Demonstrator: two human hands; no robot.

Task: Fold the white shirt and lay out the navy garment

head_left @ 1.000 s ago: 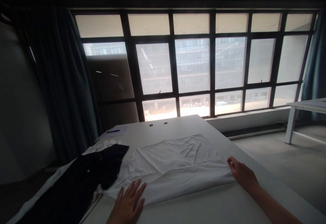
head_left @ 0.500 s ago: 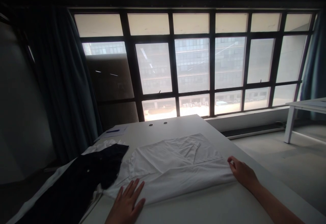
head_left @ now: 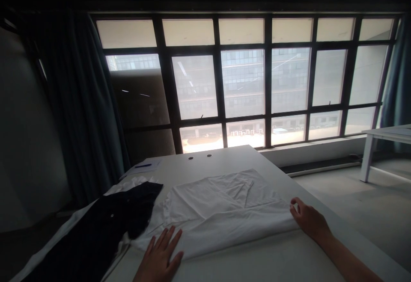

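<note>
A white garment (head_left: 221, 211) lies folded flat on a white table (head_left: 282, 258). My left hand (head_left: 161, 254) rests on the garment's near left corner, fingers stretched out and spread. My right hand (head_left: 308, 220) is at the garment's right edge, thumb and fingers pinched on the cloth there. A black garment (head_left: 105, 226) lies crumpled to the left, partly over another white cloth (head_left: 133, 182).
A sheet of paper with a blue pen (head_left: 143, 166) sits at the table's far left. Two round holes (head_left: 199, 157) mark the far table edge. Large windows (head_left: 244, 81) and dark curtains (head_left: 86, 102) stand behind. Another white table (head_left: 385, 138) is at the right.
Both hands stay on the white garment; my right hand has shifted slightly right along its edge. The view has barely moved.
</note>
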